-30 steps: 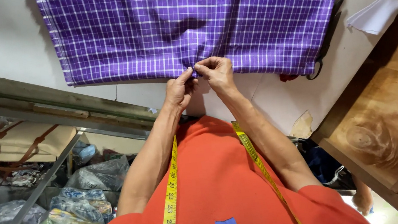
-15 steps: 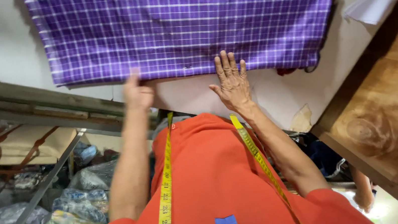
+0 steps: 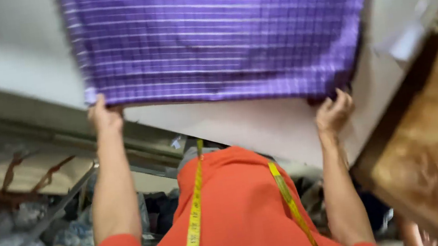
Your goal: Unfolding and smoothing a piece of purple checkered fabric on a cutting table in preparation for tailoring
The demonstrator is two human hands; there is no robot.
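Observation:
A purple checked cloth (image 3: 219, 34) lies spread on a white table (image 3: 241, 123). My left hand (image 3: 102, 115) grips the cloth's near left corner. My right hand (image 3: 333, 111) holds the near right corner, fingers curled at the edge. Both arms are stretched wide apart along the cloth's near hem. A yellow measuring tape (image 3: 195, 226) hangs around my neck over an orange shirt (image 3: 241, 215).
A glass display case (image 3: 36, 218) with bagged goods and a tan item stands at the left. A wooden surface (image 3: 435, 157) lies at the right. A white paper (image 3: 406, 41) rests near the table's far right edge.
My hands moved from the middle of the near hem outward to the two corners. The view has shifted and blurred slightly.

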